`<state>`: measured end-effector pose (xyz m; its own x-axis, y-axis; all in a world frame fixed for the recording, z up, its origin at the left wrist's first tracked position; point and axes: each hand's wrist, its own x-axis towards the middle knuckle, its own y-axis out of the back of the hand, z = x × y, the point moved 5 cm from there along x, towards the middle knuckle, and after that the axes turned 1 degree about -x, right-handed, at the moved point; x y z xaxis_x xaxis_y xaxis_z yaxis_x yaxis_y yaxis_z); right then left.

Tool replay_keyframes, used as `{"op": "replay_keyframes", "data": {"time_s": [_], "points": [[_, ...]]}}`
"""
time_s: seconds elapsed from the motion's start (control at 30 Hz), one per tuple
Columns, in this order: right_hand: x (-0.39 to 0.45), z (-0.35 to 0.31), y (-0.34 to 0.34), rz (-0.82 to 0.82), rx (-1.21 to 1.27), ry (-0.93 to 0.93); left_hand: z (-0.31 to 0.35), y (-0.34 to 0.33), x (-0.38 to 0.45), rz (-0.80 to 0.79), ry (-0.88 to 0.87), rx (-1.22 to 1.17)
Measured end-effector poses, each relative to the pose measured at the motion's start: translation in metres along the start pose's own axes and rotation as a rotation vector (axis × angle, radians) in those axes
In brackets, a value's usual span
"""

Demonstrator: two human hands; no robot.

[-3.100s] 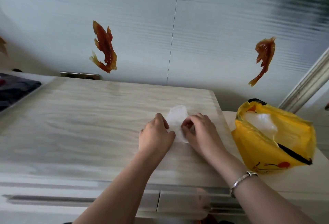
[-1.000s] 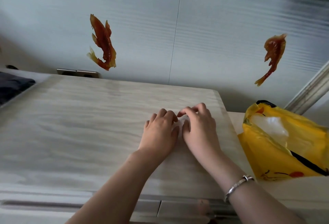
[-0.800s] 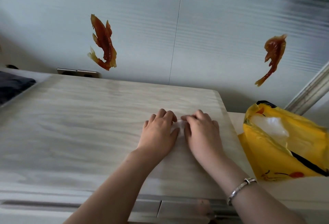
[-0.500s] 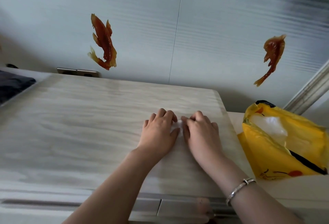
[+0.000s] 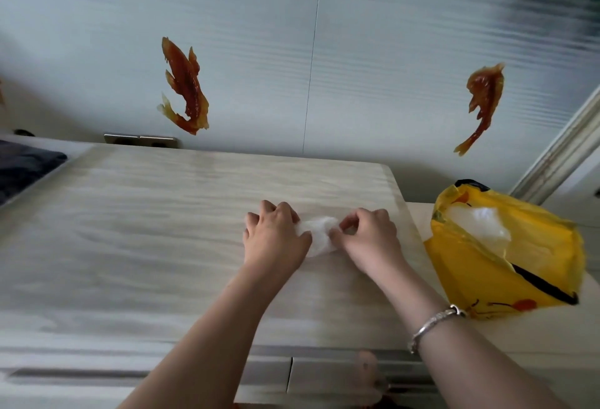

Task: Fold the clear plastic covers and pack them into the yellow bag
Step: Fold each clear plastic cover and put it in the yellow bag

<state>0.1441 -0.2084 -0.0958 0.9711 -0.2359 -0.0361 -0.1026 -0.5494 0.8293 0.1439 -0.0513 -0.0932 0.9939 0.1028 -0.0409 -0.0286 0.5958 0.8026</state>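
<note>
A small folded clear plastic cover (image 5: 319, 234) lies on the pale wooden tabletop (image 5: 162, 230) between my two hands. My left hand (image 5: 276, 239) holds its left side with curled fingers. My right hand (image 5: 370, 238) pinches its right edge between thumb and fingers. The yellow bag (image 5: 506, 265) sits open to the right on a lower surface, with a folded clear cover (image 5: 477, 223) showing in its mouth.
A grey wall with two orange fish stickers (image 5: 183, 87) stands behind the table. A dark cloth (image 5: 22, 168) lies at the far left. A white door frame (image 5: 565, 148) rises at the right. Drawer fronts run along the table's near edge.
My hands were pressed close together over the cover; they have now drawn apart, and the folded cover shows between them.
</note>
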Motion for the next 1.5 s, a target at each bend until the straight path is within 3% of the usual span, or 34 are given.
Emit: {"op": "replay_keyframes", "data": {"time_s": [0.17,0.27,0.4,0.57,0.67,0.8,0.93,1.07,1.17,1.27,1.33,1.43,1.5], "points": [[-0.01,0.004,0.016,-0.002,0.24,0.002,0.016,-0.007,-0.003,-0.018,-0.008,-0.121],[-0.019,0.017,0.041,0.039,0.454,-0.011,0.042,-0.011,-0.007,-0.028,-0.035,-0.342],[-0.03,0.048,0.093,0.192,0.635,-0.009,0.088,-0.034,-0.026,-0.183,0.113,-0.768],[-0.04,0.082,0.137,0.344,0.75,-0.02,0.133,-0.062,-0.047,-0.308,0.17,-0.942],[-0.04,0.1,0.147,0.343,0.751,-0.023,0.149,-0.078,-0.052,-0.376,0.199,-1.038],[-0.036,0.119,0.154,0.32,0.666,-0.02,0.169,-0.085,-0.047,-0.271,0.086,-1.107],[-0.035,0.12,0.164,0.382,0.575,0.123,0.18,-0.093,-0.038,-0.184,0.021,-1.087],[-0.026,0.119,0.162,0.285,0.493,0.237,0.194,-0.101,-0.029,-0.168,-0.09,-0.98],[-0.013,0.132,0.155,0.253,0.451,0.154,0.201,-0.105,-0.026,-0.129,-0.212,-0.827],[0.001,0.143,0.153,0.313,0.401,0.057,0.199,-0.102,-0.024,0.075,-0.306,-0.555],[0.011,0.145,0.154,0.358,0.337,0.041,0.191,-0.098,-0.022,0.18,-0.27,-0.356],[0.026,0.152,0.143,0.339,0.209,0.013,0.179,-0.105,-0.016,0.052,-0.168,-0.225],[0.036,0.159,0.127,0.26,0.05,-0.009,0.174,-0.112,-0.015,-0.025,-0.162,-0.258]]}}
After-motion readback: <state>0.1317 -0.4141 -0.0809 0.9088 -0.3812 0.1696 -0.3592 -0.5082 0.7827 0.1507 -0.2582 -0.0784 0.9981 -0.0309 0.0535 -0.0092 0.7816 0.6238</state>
